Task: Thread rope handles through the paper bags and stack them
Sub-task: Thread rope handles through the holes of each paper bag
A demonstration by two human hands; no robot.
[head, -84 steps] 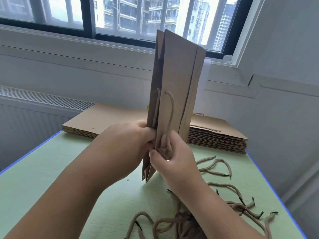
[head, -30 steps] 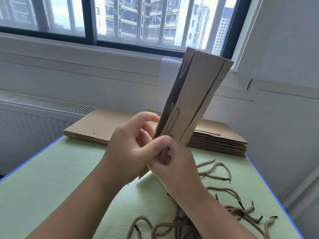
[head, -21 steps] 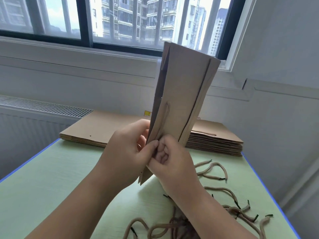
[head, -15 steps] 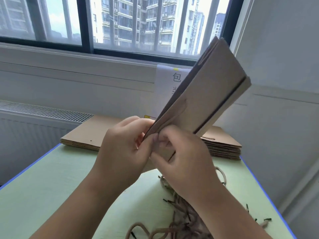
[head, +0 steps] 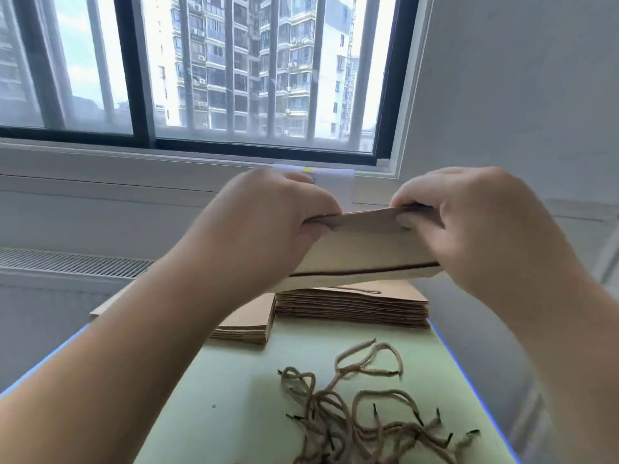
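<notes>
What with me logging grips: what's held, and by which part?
A paper bag; left hand and right hand pinch its upper edge, near either end.

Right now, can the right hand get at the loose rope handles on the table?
Probably yes, once freed. The right hand pinches the paper bag, held up with the left hand, so it must let go first. The rope handles lie uncovered on the table below it.

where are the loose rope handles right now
Head view, lower right: the loose rope handles lie on the green table, just in front of the taller bag stack.
</notes>
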